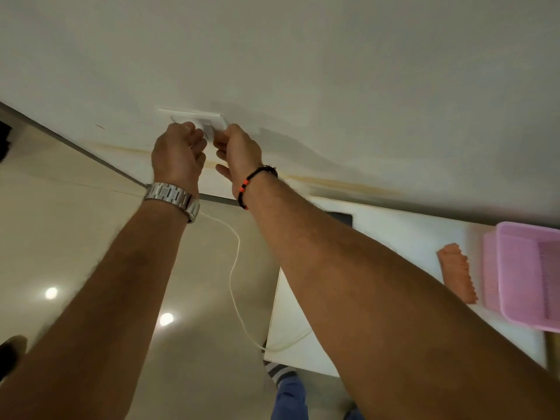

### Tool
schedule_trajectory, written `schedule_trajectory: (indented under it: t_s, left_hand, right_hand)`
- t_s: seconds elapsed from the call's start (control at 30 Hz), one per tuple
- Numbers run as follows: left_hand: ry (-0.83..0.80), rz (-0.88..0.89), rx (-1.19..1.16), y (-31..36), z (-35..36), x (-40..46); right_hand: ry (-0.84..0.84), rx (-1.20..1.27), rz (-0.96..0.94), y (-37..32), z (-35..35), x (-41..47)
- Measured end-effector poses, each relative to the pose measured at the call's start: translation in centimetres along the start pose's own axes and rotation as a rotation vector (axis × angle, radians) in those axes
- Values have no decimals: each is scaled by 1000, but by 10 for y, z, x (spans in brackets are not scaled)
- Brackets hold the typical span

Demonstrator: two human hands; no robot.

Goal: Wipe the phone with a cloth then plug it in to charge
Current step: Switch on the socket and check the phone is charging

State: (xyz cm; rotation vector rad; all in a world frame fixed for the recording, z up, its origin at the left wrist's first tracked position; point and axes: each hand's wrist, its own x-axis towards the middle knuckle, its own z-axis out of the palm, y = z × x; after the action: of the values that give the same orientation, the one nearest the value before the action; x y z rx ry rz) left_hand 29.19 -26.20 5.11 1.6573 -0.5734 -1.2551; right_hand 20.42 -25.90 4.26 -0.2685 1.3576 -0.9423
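Both hands were at the wall socket; left hand closed, apparently on the plug; right hand pinched beside; phone lay on the table; advised squaring pins, pressing straight.

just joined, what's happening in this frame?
A person has both hands up at a white wall socket. The left hand and the right hand are bunched at the plate; whatever they pinch there is hidden. A white cable trails from under the left wrist down to the white table. A dark phone lies on the table, mostly behind the right forearm. An orange cloth lies beside a pink basket.
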Motion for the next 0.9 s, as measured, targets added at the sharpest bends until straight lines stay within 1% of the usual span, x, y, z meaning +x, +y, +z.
schedule_trajectory:
  t_s: [0.3,0.53,0.67,0.9]
  left_hand:
    - [-17,-29,-31,4,4,6]
    - [-14,-27,-21,4,3,8]
    - [3,-8,14,4,2,7]
    - [7,-38,53,-12,0,-8]
  right_hand:
    - [0,193,38,8,3,9]
    - [-53,304,46,10,2,11]
    - [-91,316,54,11,-2,9]
    - [-76,306,60,32,-35,-7]
